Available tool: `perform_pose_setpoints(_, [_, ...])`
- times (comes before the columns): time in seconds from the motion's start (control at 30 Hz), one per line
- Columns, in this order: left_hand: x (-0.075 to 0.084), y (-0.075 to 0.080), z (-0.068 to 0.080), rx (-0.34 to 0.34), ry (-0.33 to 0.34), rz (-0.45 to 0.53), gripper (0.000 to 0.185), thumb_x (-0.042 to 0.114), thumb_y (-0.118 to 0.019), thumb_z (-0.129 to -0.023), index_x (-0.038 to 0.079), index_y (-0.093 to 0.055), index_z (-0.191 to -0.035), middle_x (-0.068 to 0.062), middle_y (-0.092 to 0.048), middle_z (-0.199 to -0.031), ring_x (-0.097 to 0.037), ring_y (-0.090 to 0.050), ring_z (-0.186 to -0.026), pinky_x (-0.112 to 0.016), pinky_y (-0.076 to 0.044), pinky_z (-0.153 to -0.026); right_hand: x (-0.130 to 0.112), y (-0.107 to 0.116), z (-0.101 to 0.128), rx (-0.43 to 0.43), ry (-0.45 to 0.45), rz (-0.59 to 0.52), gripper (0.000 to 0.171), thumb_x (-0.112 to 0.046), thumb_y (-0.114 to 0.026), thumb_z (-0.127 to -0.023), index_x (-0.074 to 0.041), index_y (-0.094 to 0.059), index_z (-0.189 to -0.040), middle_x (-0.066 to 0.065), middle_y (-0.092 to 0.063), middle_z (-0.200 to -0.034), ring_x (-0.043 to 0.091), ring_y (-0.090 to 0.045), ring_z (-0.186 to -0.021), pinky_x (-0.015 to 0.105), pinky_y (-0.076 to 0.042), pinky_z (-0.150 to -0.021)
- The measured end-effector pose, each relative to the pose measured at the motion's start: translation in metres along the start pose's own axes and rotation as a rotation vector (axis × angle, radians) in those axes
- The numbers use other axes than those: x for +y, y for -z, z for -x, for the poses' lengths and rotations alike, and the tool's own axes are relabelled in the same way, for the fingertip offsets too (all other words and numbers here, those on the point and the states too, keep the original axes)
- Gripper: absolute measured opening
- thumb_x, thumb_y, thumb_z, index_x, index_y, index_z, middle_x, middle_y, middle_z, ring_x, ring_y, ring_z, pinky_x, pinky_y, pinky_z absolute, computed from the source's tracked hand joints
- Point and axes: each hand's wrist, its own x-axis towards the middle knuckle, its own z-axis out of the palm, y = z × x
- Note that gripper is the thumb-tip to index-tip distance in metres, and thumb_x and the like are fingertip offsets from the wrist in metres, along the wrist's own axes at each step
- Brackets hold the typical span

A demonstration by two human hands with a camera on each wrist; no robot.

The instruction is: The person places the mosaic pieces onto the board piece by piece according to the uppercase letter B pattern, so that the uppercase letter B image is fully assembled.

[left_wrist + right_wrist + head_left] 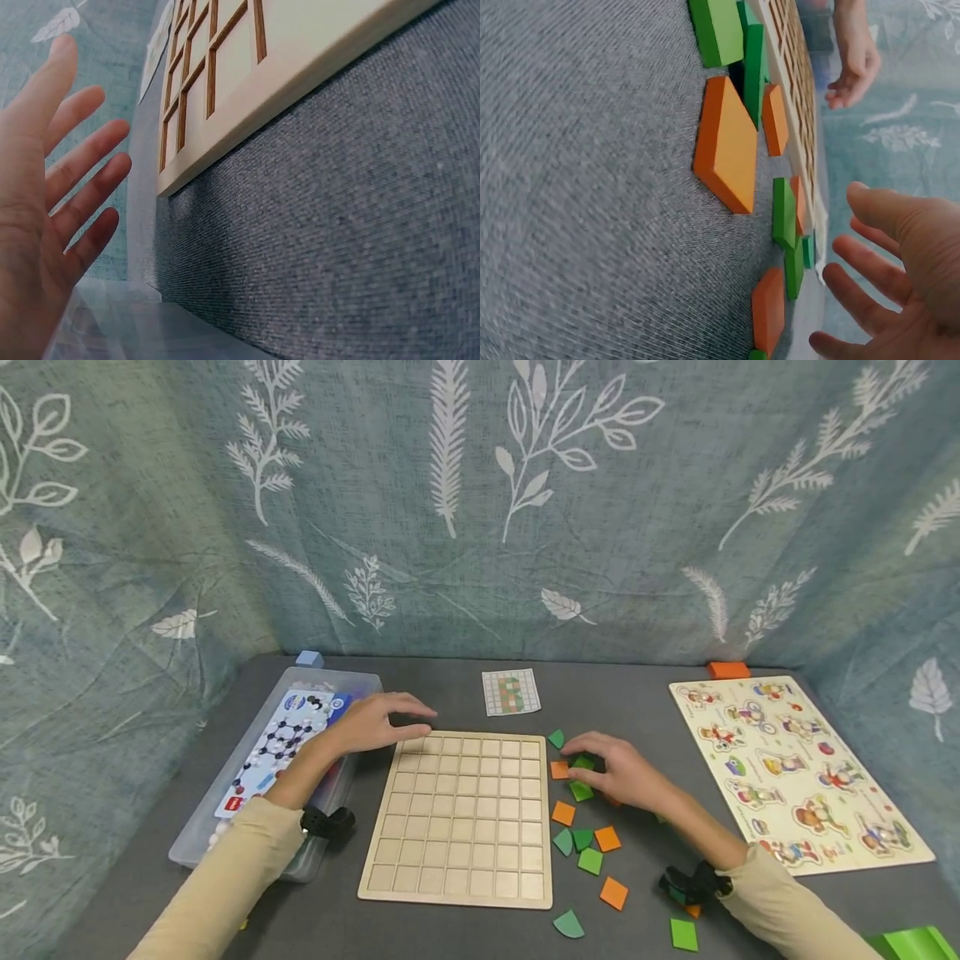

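A wooden grid board [457, 818] of square cells lies on the dark table. Over its far left corner my left hand [382, 722] hovers with relaxed fingers, thumb near the board's edge; the left wrist view shows nothing in that hand [52, 165]. To the right of the board, my right hand [618, 768] is above several loose tiles, its fingers apart and loosely bent, holding nothing in the right wrist view. Beneath and beside its fingertips are an orange square tile [559, 770] and a green square tile [581, 791]. A dark green quarter-round tile [556, 739] lies just beyond them.
A small printed pattern card [512, 692] lies behind the board. On the left stands a clear plastic box [360, 681] with a molecule-model label. A wooden picture puzzle [795, 768] lies at right, near an orange block [728, 670]. More tiles [613, 893] are scattered nearer.
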Motion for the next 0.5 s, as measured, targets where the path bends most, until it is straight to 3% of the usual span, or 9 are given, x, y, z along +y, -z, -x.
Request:
perform_pose_setpoints(0.17, [0.001, -0.003, 0.0, -0.033, -0.059, -0.045, 0.031, 0.037, -0.069, -0.089, 0.022, -0.073, -0.116, 0.001, -0.068, -0.118, -0.023, -0.064, -0.108, -0.043, -0.052, -0.086, 0.001, -0.003, -0.002, -0.017, -0.001, 0.015, 0.028, -0.019, -0.071, -0.089, -0.01, -0.068, -0.114, 0.005, -0.067, -0.115, 0.024, -0.063, -0.107, 0.04, -0.051, -0.09])
perform_pose_setpoints(0.4, [0.009, -0.005, 0.006, -0.14, -0.107, -0.096, 0.034, 0.043, -0.068, -0.089, 0.025, -0.071, -0.118, 0.005, -0.065, -0.119, -0.014, -0.062, -0.096, -0.028, -0.047, -0.074, -0.001, -0.007, -0.005, -0.042, -0.022, 0.001, 0.026, -0.019, -0.072, -0.088, -0.011, -0.069, -0.112, 0.005, -0.067, -0.112, 0.024, -0.062, -0.105, 0.041, -0.05, -0.089])
perform_pose_setpoints(0.5, [0.012, -0.009, 0.009, -0.167, -0.147, -0.125, 0.038, 0.046, -0.072, -0.085, 0.027, -0.071, -0.118, 0.006, -0.063, -0.122, -0.011, -0.059, -0.097, -0.028, -0.046, -0.075, 0.0, -0.008, -0.003, -0.04, -0.022, -0.001, 0.025, -0.018, -0.072, -0.088, -0.011, -0.07, -0.112, 0.005, -0.067, -0.112, 0.025, -0.062, -0.105, 0.042, -0.05, -0.089])
